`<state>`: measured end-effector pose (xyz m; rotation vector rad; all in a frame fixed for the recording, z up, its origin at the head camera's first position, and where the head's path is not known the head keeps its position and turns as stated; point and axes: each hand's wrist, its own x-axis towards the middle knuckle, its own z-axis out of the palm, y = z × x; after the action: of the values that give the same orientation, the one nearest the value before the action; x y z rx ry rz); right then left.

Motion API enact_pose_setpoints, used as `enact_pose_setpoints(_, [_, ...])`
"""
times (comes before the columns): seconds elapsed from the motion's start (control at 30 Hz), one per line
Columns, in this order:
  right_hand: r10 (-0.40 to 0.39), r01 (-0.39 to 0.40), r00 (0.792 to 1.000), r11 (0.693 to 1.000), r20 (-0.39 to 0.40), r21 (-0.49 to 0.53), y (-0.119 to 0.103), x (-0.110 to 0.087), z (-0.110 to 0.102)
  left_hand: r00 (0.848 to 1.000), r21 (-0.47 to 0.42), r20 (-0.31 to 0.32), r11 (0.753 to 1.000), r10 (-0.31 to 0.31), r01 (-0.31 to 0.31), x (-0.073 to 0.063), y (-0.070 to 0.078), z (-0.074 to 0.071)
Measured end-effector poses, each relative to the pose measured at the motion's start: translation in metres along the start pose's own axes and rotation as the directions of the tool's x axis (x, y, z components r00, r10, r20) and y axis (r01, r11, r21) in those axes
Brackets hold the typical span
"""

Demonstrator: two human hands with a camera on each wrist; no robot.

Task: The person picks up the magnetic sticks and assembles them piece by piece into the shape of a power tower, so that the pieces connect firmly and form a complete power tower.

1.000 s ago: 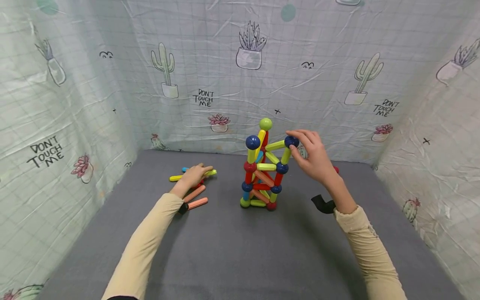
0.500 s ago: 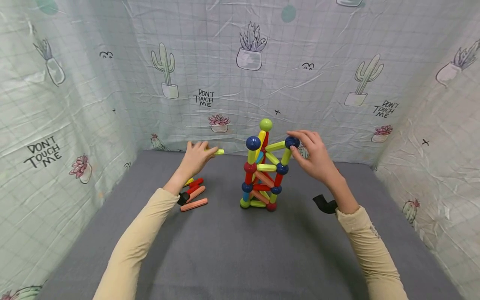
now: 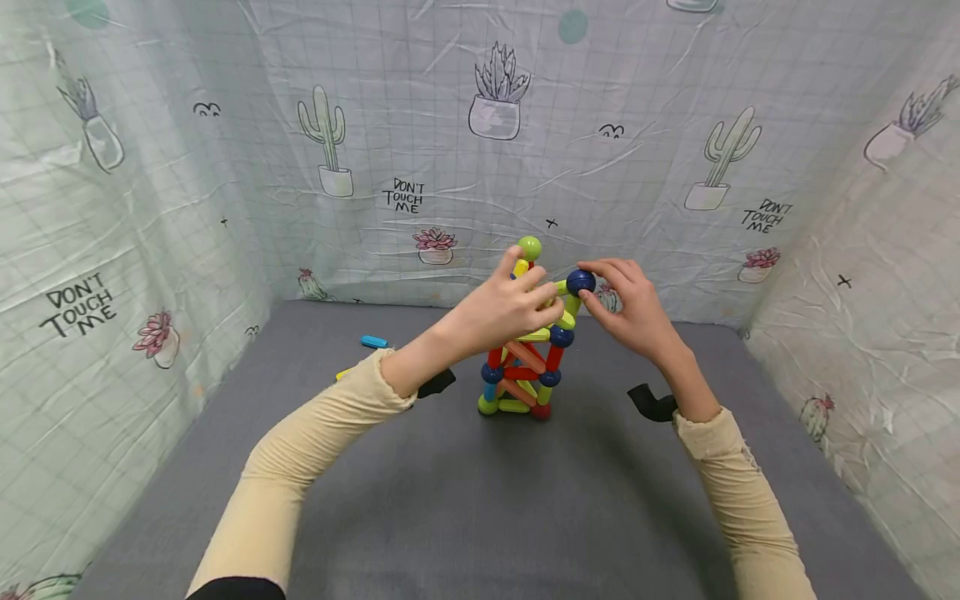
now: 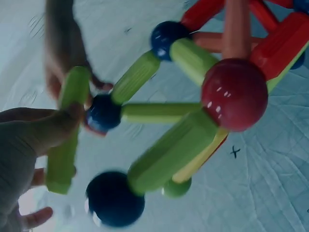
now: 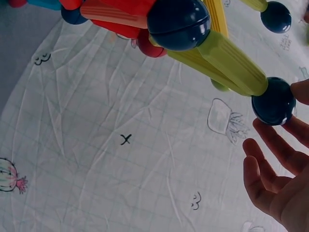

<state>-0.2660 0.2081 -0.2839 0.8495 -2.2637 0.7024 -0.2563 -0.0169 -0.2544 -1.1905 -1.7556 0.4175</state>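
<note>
A tower [image 3: 525,358] of coloured magnetic rods and balls stands on the grey surface. In front of its upper part is my left hand [image 3: 495,310], pinching a yellow-green magnetic rod [image 4: 63,166] between thumb and fingers. That rod is tilted beside the dark blue ball [image 5: 273,101] at the tower's top right corner; contact is unclear. My right hand [image 3: 633,312] holds this ball with thumb and fingertips. Another dark blue ball [image 4: 116,199] ends a green rod in the left wrist view; my left hand hides it in the head view.
A blue rod [image 3: 373,342] and the tip of a yellow rod [image 3: 342,375] lie left of the tower, other loose rods being hidden behind my left forearm. A printed curtain [image 3: 360,250] encloses the back and sides.
My left hand has lifted the yellow-green rod from the loose rods and carried it right to the tower's top. My right hand has stayed at the blue ball.
</note>
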Motion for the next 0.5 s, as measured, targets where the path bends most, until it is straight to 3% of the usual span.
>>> enact_pose_setpoints(0.1, [-0.013,0.013,1.000,1.000,-0.004,-0.002,0.000,0.001,-0.001,0.987,0.029,0.148,0.998,0.059,-0.064,0.009,0.010,0.010])
enact_pose_setpoints(0.2, [-0.009,0.009,1.000,1.000,-0.002,0.003,0.001,0.000,0.000,0.972,0.029,0.228,0.997,0.064,-0.073,0.012,0.016,0.021])
enact_pose_setpoints(0.33, [0.004,-0.004,1.000,1.000,0.005,0.008,0.002,0.001,0.001,0.963,0.040,0.265,0.998,0.037,-0.049,0.010,0.017,0.028])
enact_pose_setpoints(0.5, [0.008,-0.008,1.000,1.000,0.006,0.017,0.004,0.001,0.002,0.965,0.027,0.263,0.999,0.014,-0.022,0.009,0.014,0.030])
